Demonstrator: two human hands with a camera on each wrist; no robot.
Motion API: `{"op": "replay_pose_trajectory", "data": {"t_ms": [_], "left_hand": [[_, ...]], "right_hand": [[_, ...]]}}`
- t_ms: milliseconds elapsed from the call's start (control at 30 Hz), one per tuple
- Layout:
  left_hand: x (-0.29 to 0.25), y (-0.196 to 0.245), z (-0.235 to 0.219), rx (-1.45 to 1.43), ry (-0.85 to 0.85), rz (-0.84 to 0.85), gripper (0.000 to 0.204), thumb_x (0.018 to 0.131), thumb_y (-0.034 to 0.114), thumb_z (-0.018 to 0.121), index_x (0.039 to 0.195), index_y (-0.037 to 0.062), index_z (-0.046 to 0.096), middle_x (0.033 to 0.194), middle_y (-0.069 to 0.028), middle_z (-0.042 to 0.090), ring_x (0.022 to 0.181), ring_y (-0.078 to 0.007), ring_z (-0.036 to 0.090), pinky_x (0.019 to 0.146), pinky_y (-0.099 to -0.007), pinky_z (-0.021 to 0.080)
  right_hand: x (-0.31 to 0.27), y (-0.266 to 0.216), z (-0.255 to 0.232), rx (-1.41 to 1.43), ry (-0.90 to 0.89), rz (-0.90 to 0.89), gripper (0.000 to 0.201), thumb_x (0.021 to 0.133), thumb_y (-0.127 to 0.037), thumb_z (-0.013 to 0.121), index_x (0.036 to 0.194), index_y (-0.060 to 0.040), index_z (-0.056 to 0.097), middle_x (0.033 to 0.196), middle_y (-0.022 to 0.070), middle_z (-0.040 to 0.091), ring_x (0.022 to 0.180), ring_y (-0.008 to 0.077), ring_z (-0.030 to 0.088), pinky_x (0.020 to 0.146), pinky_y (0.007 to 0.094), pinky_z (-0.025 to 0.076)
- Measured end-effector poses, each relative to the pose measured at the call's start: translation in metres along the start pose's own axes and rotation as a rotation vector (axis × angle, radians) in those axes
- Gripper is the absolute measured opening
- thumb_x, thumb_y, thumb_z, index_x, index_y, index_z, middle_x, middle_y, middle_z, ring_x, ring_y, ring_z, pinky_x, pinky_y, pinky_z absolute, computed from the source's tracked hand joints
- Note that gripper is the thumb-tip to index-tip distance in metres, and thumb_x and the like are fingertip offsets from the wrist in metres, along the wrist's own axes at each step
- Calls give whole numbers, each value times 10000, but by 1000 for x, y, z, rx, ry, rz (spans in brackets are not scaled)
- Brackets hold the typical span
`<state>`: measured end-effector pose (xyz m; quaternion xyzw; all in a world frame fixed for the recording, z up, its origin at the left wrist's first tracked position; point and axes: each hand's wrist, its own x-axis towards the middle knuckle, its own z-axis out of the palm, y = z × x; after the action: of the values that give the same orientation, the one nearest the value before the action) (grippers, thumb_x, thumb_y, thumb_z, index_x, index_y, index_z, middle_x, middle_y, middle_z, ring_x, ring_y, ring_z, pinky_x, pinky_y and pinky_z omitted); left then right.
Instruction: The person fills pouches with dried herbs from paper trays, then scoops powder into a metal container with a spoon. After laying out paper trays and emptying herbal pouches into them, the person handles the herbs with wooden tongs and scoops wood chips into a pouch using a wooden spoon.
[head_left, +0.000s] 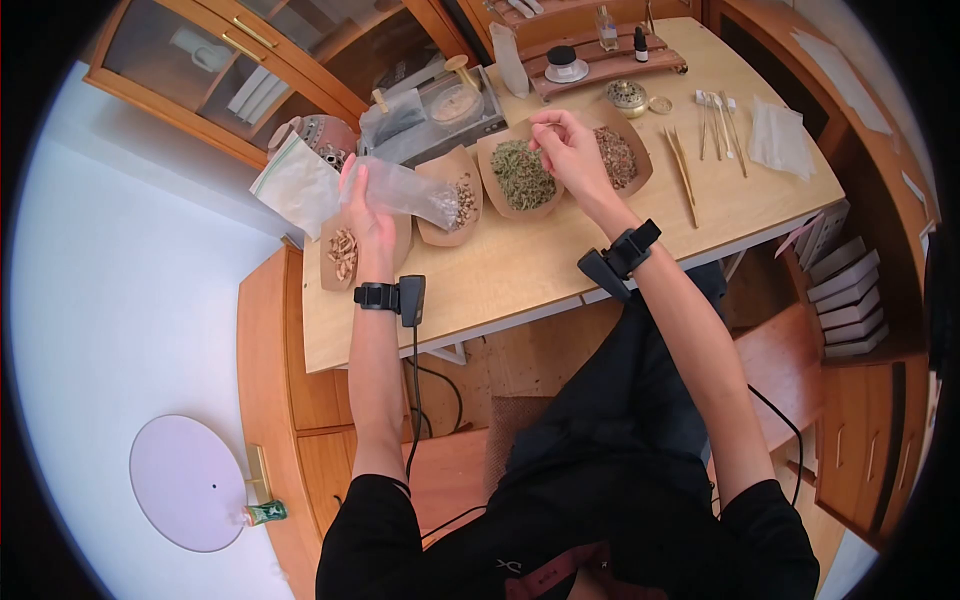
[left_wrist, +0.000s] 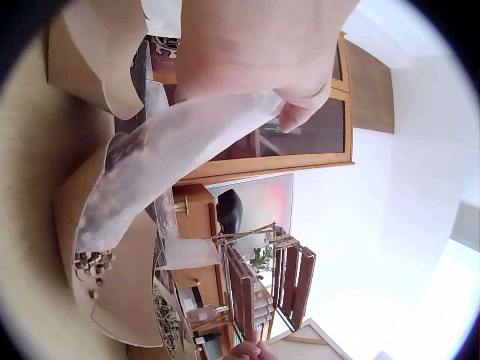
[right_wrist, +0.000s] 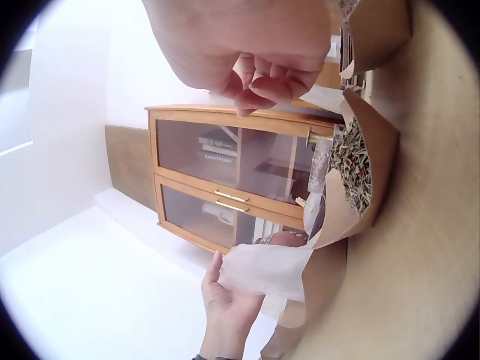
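Observation:
My left hand [head_left: 372, 215] grips one end of a translucent plastic bag [head_left: 405, 190], thumb and fingers closed on it. The bag slants down into a brown paper tray [left_wrist: 124, 277], its lower end among small brown pods [left_wrist: 94, 264]. More brownish bits show through the plastic there. My right hand [head_left: 572, 160] is raised over a paper tray of dried green herbs [head_left: 520, 175]. Its fingers are curled, thumb against fingertips [right_wrist: 271, 90], and nothing shows between them. A tray of pale brown pieces [head_left: 342, 255] stands beneath the left hand.
A tray of reddish-brown dried bits [head_left: 615, 158] stands right of the herbs. Farther right lie golden tongs [head_left: 682, 175], thin tools [head_left: 718, 125] and a clear bag [head_left: 782, 138]. Behind are a grey tray [head_left: 440, 125], a wooden stand [head_left: 610, 70] and a zip bag [head_left: 298, 185].

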<state>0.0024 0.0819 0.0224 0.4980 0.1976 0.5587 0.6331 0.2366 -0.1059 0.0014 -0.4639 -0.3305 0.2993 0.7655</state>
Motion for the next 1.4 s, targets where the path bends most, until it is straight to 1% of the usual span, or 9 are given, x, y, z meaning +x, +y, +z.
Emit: {"op": "replay_pose_trajectory", "data": {"t_ms": [167,467,633,800,867,1167,1300,1367,1400], "left_hand": [[6,0,10,-9,-13,18,424,919,115,631,1318,40,508,1173,-85,604,1089,-191,581,961,-340,476],[17,1,41,-71,2,21,423,899,104,651,1288,-7,524,1171,-111,621,1083,-212,599,956,-352,489],[23,-4,49,-95,-19,19,430,891,103,662,1282,-9,525,1170,-117,620,1083,-215,602,955,-356,494],[25,-8,55,-99,-32,11,447,888,111,668,1290,-12,517,1166,-117,620,1081,-216,602,953,-354,495],[25,-8,57,-73,-43,13,446,908,128,628,1313,-9,503,1183,-113,621,1097,-233,601,971,-393,486],[29,-8,59,-145,-80,-47,420,923,154,608,1309,22,509,1185,-103,623,1106,-237,596,975,-409,478],[28,0,64,-93,-116,-9,434,919,166,615,1313,18,506,1196,-106,616,1120,-236,589,983,-408,472],[24,5,70,-73,-113,23,421,892,142,650,1266,-6,528,1143,-118,623,1061,-219,604,943,-369,496],[23,6,70,-72,-114,21,421,892,142,650,1266,-6,528,1143,-118,623,1061,-219,604,943,-369,496]], "right_hand": [[0,6,3,-3,-18,-13,179,953,-122,552,1076,7,567,777,32,622,588,54,502,532,213,411],[-9,8,4,56,-32,-31,172,961,-114,545,1092,-6,574,777,25,616,574,41,485,514,200,392],[-12,8,2,119,-34,-39,166,964,-107,540,1096,-12,576,770,18,608,569,35,475,505,193,380],[-16,12,0,129,-33,-93,157,973,-92,524,1099,-17,579,757,11,596,565,33,466,502,189,372],[-17,13,0,134,-27,-108,156,973,-89,523,1099,-17,579,754,11,595,564,31,463,499,187,369],[-18,11,-5,210,-26,-125,157,966,-82,528,1098,-16,584,748,13,596,532,30,444,458,185,338],[-19,10,-5,214,-32,-130,161,966,-90,527,1097,-16,583,750,15,597,525,29,440,454,183,335],[-18,10,-6,216,-29,-126,160,966,-92,527,1095,-15,583,751,15,597,525,29,440,453,183,334],[-18,10,-6,215,-25,-123,160,965,-93,528,1094,-15,582,751,15,596,524,29,439,453,182,333]]}}
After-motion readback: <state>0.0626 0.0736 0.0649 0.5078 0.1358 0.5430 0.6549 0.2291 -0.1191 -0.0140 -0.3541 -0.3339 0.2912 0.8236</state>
